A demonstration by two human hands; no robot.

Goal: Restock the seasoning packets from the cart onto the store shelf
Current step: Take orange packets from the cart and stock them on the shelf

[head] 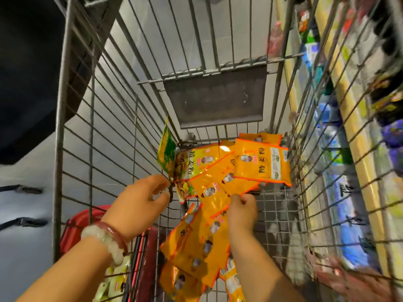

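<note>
Head view: I'm looking down into a grey wire shopping cart with both bare hands reaching inside. My left hand, with a pale bead bracelet and a red bangle on its wrist, has its fingers curled around the lower edge of a green and yellow seasoning packet near the cart's left wall. My right hand is curled over the orange seasoning packets, pinching the edge of a fanned handful whose lower end runs down towards me between my forearms. More orange packets with dark printed characters lie loose on the cart floor at its far end, one lying face up just beyond my right hand. To the right, through the cart's mesh, a blurred store shelf with a yellow edge strip carries blue and mixed-colour goods.
</note>
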